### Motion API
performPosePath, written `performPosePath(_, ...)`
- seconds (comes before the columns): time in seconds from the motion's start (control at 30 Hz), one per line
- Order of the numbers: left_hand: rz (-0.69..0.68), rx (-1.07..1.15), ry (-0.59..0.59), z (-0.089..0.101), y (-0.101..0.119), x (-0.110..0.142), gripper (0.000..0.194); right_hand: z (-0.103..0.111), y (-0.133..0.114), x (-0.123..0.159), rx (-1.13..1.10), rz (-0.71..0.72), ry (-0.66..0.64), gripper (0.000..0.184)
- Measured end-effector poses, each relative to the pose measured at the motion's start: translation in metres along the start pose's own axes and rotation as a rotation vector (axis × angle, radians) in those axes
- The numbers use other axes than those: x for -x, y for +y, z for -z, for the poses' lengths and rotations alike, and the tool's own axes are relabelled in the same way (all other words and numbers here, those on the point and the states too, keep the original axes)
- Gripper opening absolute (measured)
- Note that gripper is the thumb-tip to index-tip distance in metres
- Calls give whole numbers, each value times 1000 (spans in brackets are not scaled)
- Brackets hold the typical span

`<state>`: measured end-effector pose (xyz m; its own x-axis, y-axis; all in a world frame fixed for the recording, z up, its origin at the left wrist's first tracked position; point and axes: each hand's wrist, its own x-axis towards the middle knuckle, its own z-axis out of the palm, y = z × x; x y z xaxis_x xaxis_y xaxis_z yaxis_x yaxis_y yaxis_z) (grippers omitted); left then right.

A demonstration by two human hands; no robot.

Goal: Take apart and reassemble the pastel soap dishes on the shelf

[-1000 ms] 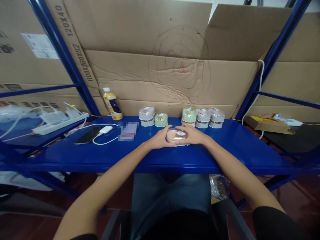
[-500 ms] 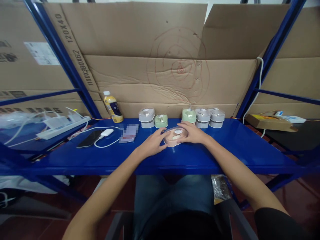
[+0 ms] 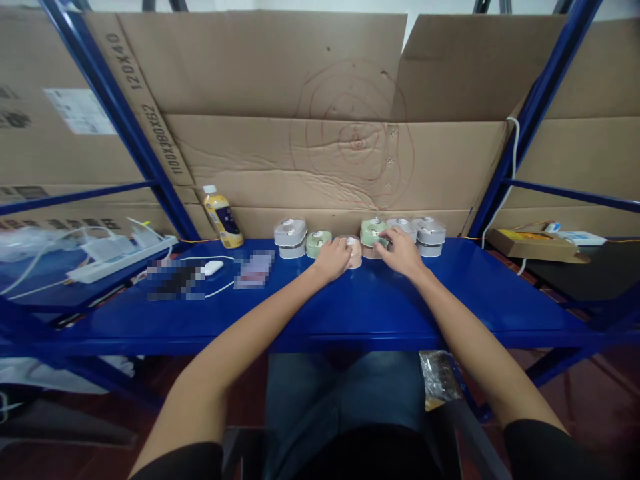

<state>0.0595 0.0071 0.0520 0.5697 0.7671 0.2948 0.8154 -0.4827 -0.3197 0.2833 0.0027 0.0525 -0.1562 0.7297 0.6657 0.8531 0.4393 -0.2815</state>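
A low pink food container [image 3: 355, 252] with a clear lid sits on the blue shelf, in the gap within the back row. My left hand [image 3: 334, 260] grips its left side, fingers held together over its edge. My right hand [image 3: 403, 253] is at the right side of a green container [image 3: 371, 230] stacked on a pink one [image 3: 371, 253]. Its thumb and fingers are apart; whether they touch the green container I cannot tell. To the left stand a small green container [image 3: 315, 243] and a grey stacked container [image 3: 291, 233]. Two grey stacks stand on the right, one [image 3: 431, 233] fully visible, the other partly behind my right hand.
A yellow bottle [image 3: 223, 217] stands at the back left. A white charger [image 3: 213, 268] with a cable and blurred flat items lie on the left. A power strip [image 3: 123, 259] is farther left. An open carton [image 3: 535, 245] is beyond the right post, and cardboard [image 3: 240, 153] walls the back.
The pink container has moved from the front middle back into the row. My left hand has gone with it; my right hand has left it and moved to the green stack.
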Motion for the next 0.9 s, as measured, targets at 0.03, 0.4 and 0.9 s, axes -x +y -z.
performPosePath(0.03, 26, 8, -11, -3, 0, -8, 40, 0, 0, 0, 2, -8, -7, 29)
performPosePath(0.4, 257, 44, -80, -25, -25, -13, 85, -1, -8, 1, -3, -12, -73, 23)
performPosePath(0.9, -256, 531, 210, 13, -2, 124, 45, -3, -21, 16, -260, 366, -378, 101)
